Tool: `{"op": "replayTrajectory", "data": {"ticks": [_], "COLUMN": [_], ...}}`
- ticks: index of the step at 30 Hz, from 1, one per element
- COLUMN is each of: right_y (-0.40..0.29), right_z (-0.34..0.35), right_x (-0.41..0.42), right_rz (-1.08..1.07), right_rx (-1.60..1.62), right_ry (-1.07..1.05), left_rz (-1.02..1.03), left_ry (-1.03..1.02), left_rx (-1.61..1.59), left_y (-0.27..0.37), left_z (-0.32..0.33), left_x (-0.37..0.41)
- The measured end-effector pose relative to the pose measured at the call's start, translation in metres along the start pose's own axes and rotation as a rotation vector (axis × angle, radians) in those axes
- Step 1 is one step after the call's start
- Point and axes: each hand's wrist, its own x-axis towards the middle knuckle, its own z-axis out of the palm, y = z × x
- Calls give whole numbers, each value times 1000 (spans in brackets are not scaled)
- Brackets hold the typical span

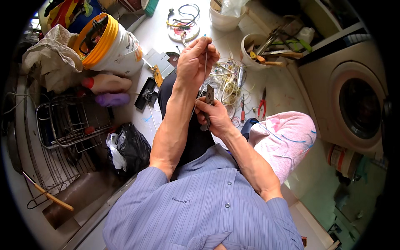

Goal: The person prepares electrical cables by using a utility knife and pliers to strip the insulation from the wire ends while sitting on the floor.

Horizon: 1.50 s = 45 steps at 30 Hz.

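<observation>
Raised in front of me, my left hand (197, 57) pinches a thin grey cable (206, 62) near its blue-tipped upper end. The cable runs down from those fingers towards my other hand. My right hand (214, 114) grips a utility knife (210, 93), its broad blade pointing up and away from me. The cable passes beside the right thumb; whether the blade touches it I cannot tell. Blue strips of cable sheath (292, 139) lie on a pink towel (275, 153) over my right knee. Beyond my hands a tangle of stripped wires (229, 82) is heaped on the floor.
Red-handled pliers (262, 104) and a screwdriver (242, 111) lie right of the wires. A tool bucket (248, 57) and a washing machine (331, 93) stand to the right. At left are a white bucket (120, 53), a wire rack (75, 125) and a black plastic bag (134, 147).
</observation>
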Motion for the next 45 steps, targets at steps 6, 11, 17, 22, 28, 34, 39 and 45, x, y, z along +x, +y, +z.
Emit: {"op": "replayTrajectory", "data": {"ticks": [6, 11, 17, 22, 28, 34, 39, 45], "right_y": [-24, -56, -74, -65, -66, -72, -72, -62], "right_z": [-15, -30, -47, -58, -63, -67, -72, -76], "right_x": [-10, -26, -35, -36, -37, -39, -38, -35], "right_rz": [-200, -333, -381, -338, -338, -379, -396, -435], "right_rx": [-59, -80, -59, -66, -41, -76, -111, -133], "right_ry": [153, 254, 303, 296, 296, 299, 333, 354], "left_rz": [11, -7, -485, -260, -715, -946, -740, -642], "left_ry": [-112, 138, 70, 73, 59, 8, 84, 158], "left_rx": [-70, 247, 780, 1715, 1228, 640, 492, 506], "left_y": [30, 31, -17, -30, -22, -37, -56, -62], "left_z": [21, 39, 6, -1, 9, -5, -12, -22], "left_x": [2, 6, -14, -35, -52, -61, -62, -67]}}
